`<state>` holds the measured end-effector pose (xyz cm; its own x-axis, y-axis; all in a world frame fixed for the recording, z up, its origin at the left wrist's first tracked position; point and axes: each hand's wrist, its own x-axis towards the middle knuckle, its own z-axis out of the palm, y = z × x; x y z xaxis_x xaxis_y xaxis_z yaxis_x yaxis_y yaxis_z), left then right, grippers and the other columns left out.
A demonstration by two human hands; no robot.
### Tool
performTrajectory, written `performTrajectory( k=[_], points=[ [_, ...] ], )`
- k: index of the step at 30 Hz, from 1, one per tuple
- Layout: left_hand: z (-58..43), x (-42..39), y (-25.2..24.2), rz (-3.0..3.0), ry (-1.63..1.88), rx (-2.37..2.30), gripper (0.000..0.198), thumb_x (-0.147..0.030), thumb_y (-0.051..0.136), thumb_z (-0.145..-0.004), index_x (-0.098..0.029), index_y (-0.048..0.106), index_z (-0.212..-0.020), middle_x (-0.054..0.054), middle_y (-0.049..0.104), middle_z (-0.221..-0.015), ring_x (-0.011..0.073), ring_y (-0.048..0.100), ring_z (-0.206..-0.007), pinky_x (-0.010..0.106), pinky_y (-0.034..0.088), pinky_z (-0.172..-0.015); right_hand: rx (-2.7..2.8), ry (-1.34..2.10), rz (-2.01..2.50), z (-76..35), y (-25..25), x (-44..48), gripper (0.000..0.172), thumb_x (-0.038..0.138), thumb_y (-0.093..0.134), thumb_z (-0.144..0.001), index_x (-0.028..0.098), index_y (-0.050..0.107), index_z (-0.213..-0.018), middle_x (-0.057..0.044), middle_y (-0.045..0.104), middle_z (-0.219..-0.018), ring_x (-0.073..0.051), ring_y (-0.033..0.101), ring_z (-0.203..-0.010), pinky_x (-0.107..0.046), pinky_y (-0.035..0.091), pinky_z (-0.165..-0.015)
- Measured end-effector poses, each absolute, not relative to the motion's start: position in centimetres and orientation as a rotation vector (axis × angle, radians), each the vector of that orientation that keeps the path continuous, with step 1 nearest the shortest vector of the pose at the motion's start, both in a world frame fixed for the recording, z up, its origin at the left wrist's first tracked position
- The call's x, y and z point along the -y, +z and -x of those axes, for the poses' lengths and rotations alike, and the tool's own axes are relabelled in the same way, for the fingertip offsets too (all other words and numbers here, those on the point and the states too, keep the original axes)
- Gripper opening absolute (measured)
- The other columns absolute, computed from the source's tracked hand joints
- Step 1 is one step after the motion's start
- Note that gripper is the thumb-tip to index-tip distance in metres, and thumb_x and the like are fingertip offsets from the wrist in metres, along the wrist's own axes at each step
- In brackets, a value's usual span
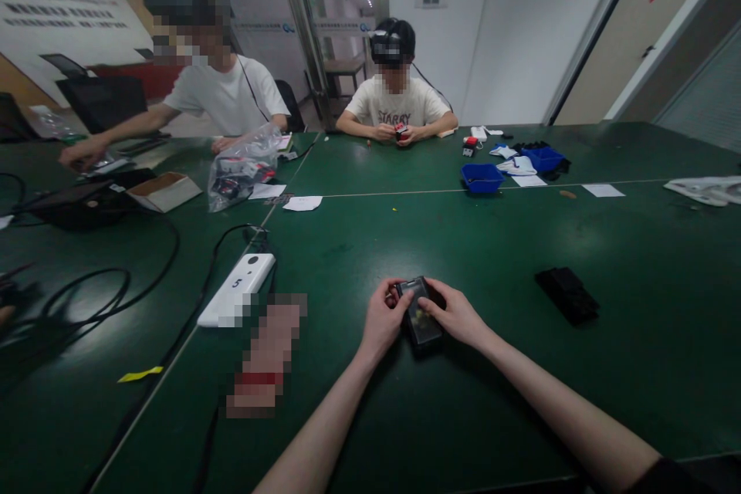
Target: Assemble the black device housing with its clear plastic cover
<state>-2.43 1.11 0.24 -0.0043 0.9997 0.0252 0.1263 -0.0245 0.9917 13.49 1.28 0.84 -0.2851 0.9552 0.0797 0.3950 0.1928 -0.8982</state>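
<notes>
Both of my hands hold a small black case [425,330] with a see-through-looking top, close above the green table [492,417]. My left hand [387,316] grips its left side near the far end, thumb on top. From the right, my right hand [455,312] closes on the same end, its thumb also pressed on the top. Something yellowish shows faintly under the clear top; I cannot make out what it is. Off to the right lies a black folded item [567,295], apart from my hands.
Left of my arms lie a white power bank [237,293] marked 5, a blurred reddish item [266,359] and black cables [127,278]. Farther off are a clear plastic bag [240,174], blue trays [482,178] and papers. Two people sit across, one handling a small red-and-black object [400,131].
</notes>
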Motion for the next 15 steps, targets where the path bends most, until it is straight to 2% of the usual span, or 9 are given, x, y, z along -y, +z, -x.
performTrajectory(
  k=[5, 9, 12, 15],
  points=[
    [2.5, -1.1, 0.5, -1.305, 1.223, -1.273, 0.025, -0.030, 0.059, -0.074, -0.016, 0.054, -0.094, 0.000, 0.056, -0.077, 0.0116, 0.056, -0.068, 0.022, 0.048, -0.062, 1.824, 1.176, 1.084, -13.5, 0.1, -1.0, 0.066, 0.041, 0.057, -0.078, 0.021, 0.032, -0.137, -0.010, 0.047, -0.133, -0.023, 0.044, -0.122, -0.042, 0.032, -0.102],
    [2.3, -1.1, 0.5, -1.243, 1.197, -1.203, 0.032, -0.033, 0.060, -0.073, -0.016, 0.050, -0.099, 0.001, 0.054, -0.081, 0.0108, 0.056, -0.066, 0.022, 0.050, -0.057, 1.816, 1.153, 1.060, -13.7, 0.4, -1.3, 0.065, 0.036, 0.055, -0.079, 0.024, 0.030, -0.138, -0.009, 0.045, -0.135, -0.023, 0.041, -0.123, -0.042, 0.031, -0.103],
    [2.0, -1.1, 0.4, -1.151, 1.170, -1.177, 0.043, -0.038, 0.059, -0.072, -0.019, 0.045, -0.107, -0.001, 0.049, -0.082, 0.0091, 0.054, -0.062, 0.023, 0.051, -0.051, 1.868, 0.878, 1.178, -15.0, 1.3, -2.4, 0.060, 0.030, 0.052, -0.079, 0.026, 0.033, -0.136, -0.008, 0.047, -0.131, -0.023, 0.043, -0.120, -0.042, 0.031, -0.102],
    [2.0, -1.1, 0.3, -1.131, 1.156, -1.192, 0.043, -0.040, 0.058, -0.072, -0.019, 0.044, -0.107, -0.001, 0.046, -0.082, 0.0092, 0.055, -0.063, 0.022, 0.052, -0.049, 1.877, 0.427, 1.437, -18.0, 1.8, -3.9, 0.058, 0.026, 0.049, -0.078, 0.019, 0.035, -0.134, -0.013, 0.048, -0.126, -0.026, 0.046, -0.114, -0.044, 0.035, -0.098]
  ],
)
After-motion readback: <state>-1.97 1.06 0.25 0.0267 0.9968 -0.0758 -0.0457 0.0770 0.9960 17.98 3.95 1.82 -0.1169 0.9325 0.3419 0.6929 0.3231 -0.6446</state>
